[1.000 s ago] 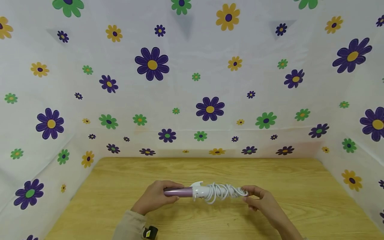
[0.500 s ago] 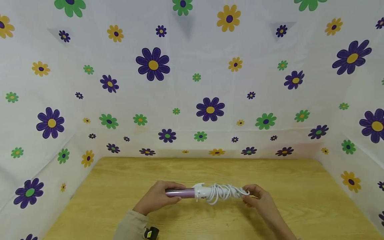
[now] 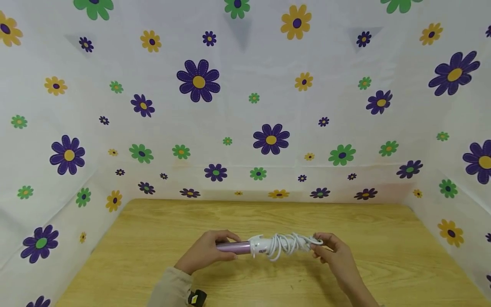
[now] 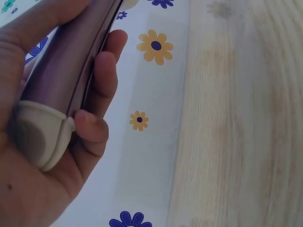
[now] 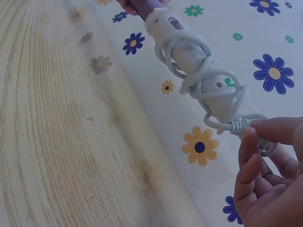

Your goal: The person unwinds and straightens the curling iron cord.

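Observation:
A curling iron with a purple barrel (image 3: pixel 235 247) and a white handle (image 3: pixel 261 245) is held level above the table in the head view. My left hand (image 3: pixel 207 252) grips the barrel; in the left wrist view its fingers curl round it near the pale end cap (image 4: pixel 40 135). Loose loops of white cord (image 3: pixel 285 246) wrap the handle. At the handle's far end, my right hand (image 3: pixel 338 258) pinches the cord between thumb and forefinger, beside a small tight coil (image 5: pixel 239 126) seen in the right wrist view. The plug is not visible.
Beneath the hands lies a wood-grain table (image 3: pixel 245 281). White cloth (image 3: pixel 230 115) printed with flowers hangs behind it and along both sides. A small black object (image 3: pixel 197 297) shows by my left sleeve (image 3: pixel 170 288).
The curling iron and both hands sit slightly further right in the head view, which has itself shifted a little. Both hands keep their hold, with the right one still on the cord.

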Available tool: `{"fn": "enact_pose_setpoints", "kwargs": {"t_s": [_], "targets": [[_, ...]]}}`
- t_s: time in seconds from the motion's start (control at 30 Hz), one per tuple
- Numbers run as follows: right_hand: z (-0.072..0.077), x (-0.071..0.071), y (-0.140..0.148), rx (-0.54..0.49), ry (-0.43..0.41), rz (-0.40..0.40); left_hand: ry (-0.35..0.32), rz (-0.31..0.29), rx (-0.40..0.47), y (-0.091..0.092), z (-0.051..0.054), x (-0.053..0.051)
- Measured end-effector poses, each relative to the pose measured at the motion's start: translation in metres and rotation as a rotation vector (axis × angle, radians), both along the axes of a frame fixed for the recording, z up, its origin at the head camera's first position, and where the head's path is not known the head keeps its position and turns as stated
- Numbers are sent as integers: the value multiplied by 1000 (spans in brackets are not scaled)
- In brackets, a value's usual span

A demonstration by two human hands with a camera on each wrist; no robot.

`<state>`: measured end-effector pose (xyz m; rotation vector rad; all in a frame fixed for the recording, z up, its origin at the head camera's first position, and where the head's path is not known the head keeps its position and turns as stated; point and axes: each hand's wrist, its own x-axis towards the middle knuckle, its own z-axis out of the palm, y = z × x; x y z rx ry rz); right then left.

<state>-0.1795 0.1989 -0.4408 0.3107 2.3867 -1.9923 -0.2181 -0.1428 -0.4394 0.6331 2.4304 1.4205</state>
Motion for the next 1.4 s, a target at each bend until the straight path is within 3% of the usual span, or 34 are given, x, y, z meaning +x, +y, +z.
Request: {"fn": "enact_pose_setpoints", "kwargs": {"t_s": [0.3,0.73,0.93,1.4], "targets": [[1,0,2,-52,3,-1,83,65,-67,7,3,2],[2,-1,1,-137,-55,-7,96,160,-93,10,5,6],[1,-2,-1,-188,-74,-33,115,175,-98,11,8,6],[-2,3,-5,-371,41,-35,121,214,-84,12,7,7]]}}
